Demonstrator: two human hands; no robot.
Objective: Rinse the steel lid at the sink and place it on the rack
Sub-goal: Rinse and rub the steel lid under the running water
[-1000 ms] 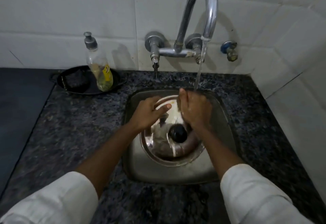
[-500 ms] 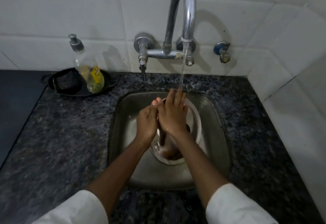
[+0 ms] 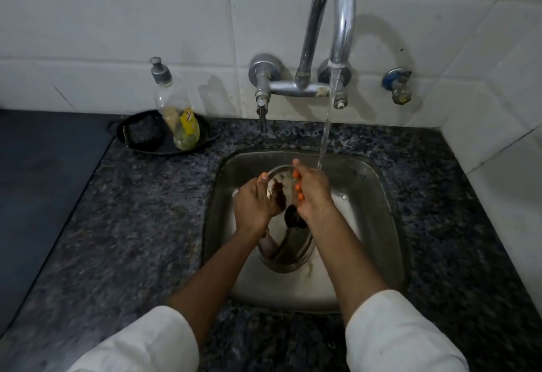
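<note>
Lid: I am seeing the steel lid [image 3: 286, 247] tilted on edge inside the sink [image 3: 378, 201], top side with its dark knob [image 3: 294, 217] facing me, probably so water sheets off.
Left hand: the left hand [image 3: 254, 205] is clamping the lid's left rim, thumb on top, bracing it.
Right hand: the right hand [image 3: 313, 193] is lying flat on the lid face, fingers straight, not gripping (rubbing, I judge).
Water: the stream [image 3: 325, 134] from the tap [image 3: 331, 28] is falling just beside the right fingers.
Rack: not in view; rinsing is not yet finished, I judge.
</note>
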